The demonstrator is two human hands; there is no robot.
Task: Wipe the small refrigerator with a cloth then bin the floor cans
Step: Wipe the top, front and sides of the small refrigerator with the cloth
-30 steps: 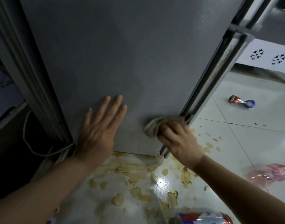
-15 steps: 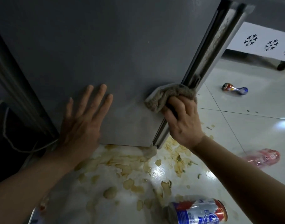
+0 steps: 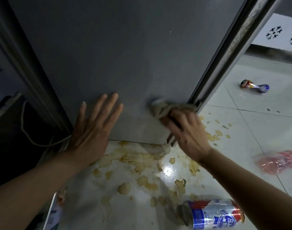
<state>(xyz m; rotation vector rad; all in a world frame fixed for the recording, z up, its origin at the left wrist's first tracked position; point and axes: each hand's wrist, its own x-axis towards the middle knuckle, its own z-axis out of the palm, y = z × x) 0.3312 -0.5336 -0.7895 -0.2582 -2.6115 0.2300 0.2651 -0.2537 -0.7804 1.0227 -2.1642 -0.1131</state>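
Observation:
The grey side panel of the small refrigerator [image 3: 125,55] fills the upper view. My left hand [image 3: 92,128] lies flat against its lower part, fingers straight and spread. My right hand [image 3: 186,131] grips a bunched beige cloth [image 3: 163,107] and presses it on the panel near the lower right corner, beside the door edge. A red, white and blue can [image 3: 213,214] lies on its side on the floor at the bottom. A crushed can [image 3: 254,86] lies further off on the tiles at right.
Yellowish chips and a sticky spill [image 3: 142,165] cover the white tiles under the refrigerator. A pink crumpled plastic wrapper [image 3: 279,161] lies at right. A white cord [image 3: 25,127] hangs in the dark gap at left. A white panel with snowflake cut-outs [image 3: 274,33] stands at far right.
My right hand has slid the cloth down the panel's right edge, towards the lower corner. My left hand stays flat on the panel.

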